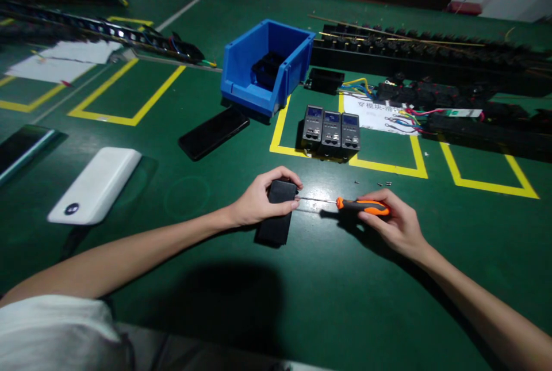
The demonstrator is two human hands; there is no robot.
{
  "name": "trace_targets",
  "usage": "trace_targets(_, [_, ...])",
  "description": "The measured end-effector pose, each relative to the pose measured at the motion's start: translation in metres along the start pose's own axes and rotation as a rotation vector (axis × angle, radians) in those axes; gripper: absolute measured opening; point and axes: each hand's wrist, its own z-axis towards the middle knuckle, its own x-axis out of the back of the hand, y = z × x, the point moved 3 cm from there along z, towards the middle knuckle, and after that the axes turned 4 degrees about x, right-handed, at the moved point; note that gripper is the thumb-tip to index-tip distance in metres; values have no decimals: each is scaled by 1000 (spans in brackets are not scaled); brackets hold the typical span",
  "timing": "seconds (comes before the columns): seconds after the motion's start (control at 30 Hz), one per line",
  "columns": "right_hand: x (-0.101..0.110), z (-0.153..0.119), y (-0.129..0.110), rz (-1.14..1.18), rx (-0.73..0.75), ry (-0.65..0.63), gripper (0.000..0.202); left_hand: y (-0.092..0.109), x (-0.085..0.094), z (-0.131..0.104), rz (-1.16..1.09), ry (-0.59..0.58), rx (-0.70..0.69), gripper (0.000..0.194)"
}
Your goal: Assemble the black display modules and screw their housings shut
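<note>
My left hand (263,197) is closed around a black rectangular module case (276,224), thumb and fingers gripping its upper part. In my right hand (397,224) is a screwdriver (364,206) with an orange and black handle. Its thin shaft points left, and the tip meets the right side of the case near my left fingertips. Whether a screw sits at the tip is too small to tell. Several tiny screws (383,184) lie on the green table beyond my right hand. Three grey modules (331,128) with small screens and sockets stand side by side past the case.
A blue bin (248,95) holding black parts stands at the back middle. Left lie a black phone (213,132), a white power bank (95,184) and another phone (23,149). Black strips with wires (431,92) stretch along the right back. Yellow tape (388,169) marks the green tabletop (345,302).
</note>
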Motion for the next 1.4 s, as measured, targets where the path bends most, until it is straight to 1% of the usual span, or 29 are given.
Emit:
trace_targets(0.4, [-2,4,-3,-22,-51,-77,21,0,0,0,-6,2,0,36])
trace_targets(0.57, [-2,7,-5,-36,-44,-130,27,0,0,0,4,3,-4,36])
trace_targets(0.7, [-4,6,-2,19,-79,-166,28,1,0,0,15,6,-8,35])
trace_targets(0.77, [-4,5,-2,47,-59,-143,23,1,0,0,4,1,-2,36])
trace_targets(0.8, [-4,5,-2,45,-35,-112,21,1,0,0,-3,-3,4,37])
trace_targets(0.9, [-4,5,-3,7,50,-20,23,1,-1,1,-5,-20,21,42])
trace_targets(1.0, [-3,5,-3,-31,85,5,19,1,-1,0,3,-35,32,41])
trace_targets(1.1, [-1,5,-3,-70,37,9,16,0,-1,0,-29,-57,55,37])
trace_targets(1.27, [0,6,-6,-62,-14,-38,19,-2,-2,-1,-87,-82,74,35])
trace_targets(1.4, [-1,6,-5,-19,-58,-20,18,-2,-2,-1,-89,-79,66,36])
